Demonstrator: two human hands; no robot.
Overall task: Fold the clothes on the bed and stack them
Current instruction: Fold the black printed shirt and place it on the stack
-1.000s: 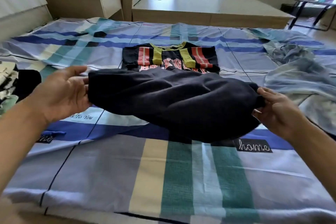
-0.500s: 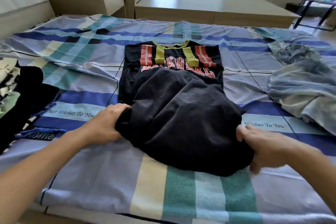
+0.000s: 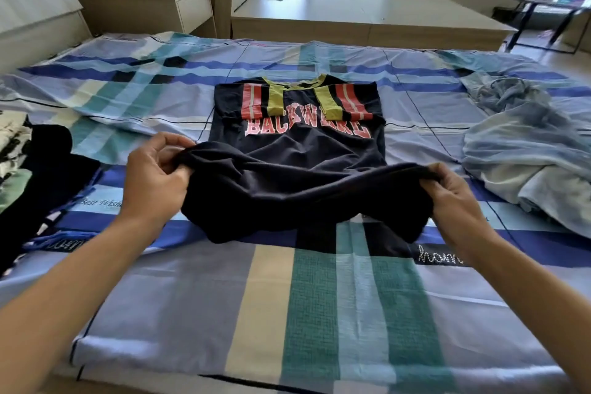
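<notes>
On the bed point(image 3: 313, 313) before me, my left hand point(image 3: 153, 182) and right hand point(image 3: 454, 198) each pinch a hem corner of the dark jersey point(image 3: 303, 150), raised above its flat chest, fold half done, while the pale blue heap point(image 3: 527, 163) on my right lies unfolded.

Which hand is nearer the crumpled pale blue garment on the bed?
Right. The right hand grips the black shirt beside the pale blue garment; the left hand grips its opposite hem corner, farther away.
</notes>
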